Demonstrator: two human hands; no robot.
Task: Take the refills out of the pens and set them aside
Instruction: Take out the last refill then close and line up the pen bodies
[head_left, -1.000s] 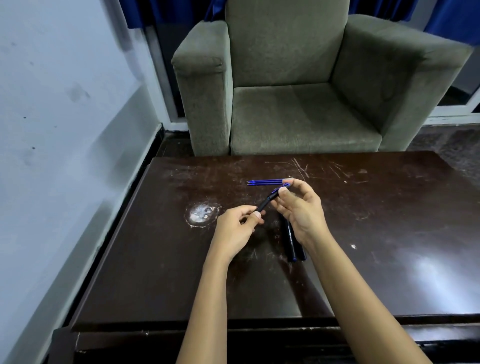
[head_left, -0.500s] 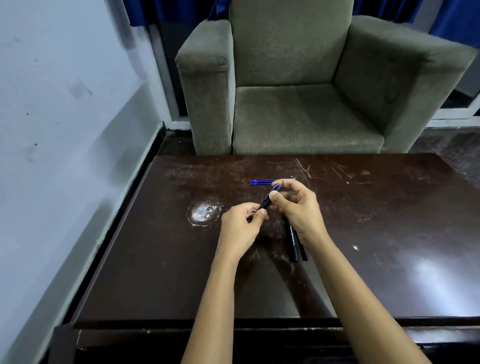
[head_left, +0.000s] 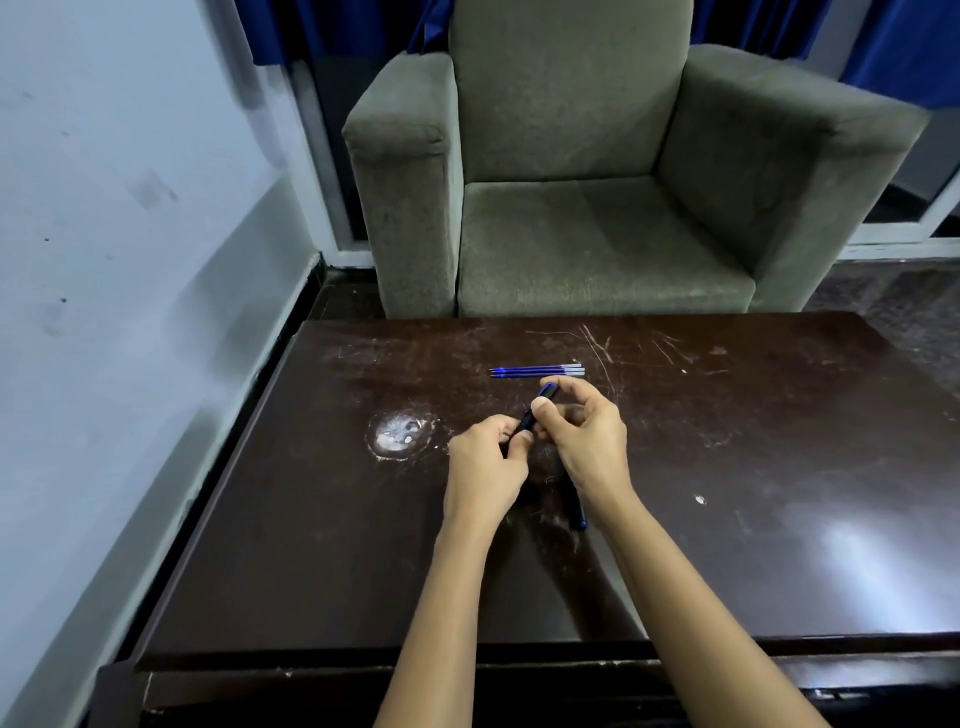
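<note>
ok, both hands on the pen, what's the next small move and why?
Probably twist the pen open: the left hand pinches its lower end, the right hand its upper end, and no refill shows yet. Earlier refills lie beyond on the table.

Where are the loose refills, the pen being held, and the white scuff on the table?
loose refills (head_left: 537, 370): head view, mid-length.
pen (head_left: 540, 402): head view, barrel between both hands.
white scuff (head_left: 400, 434): head view, its centre.
</note>
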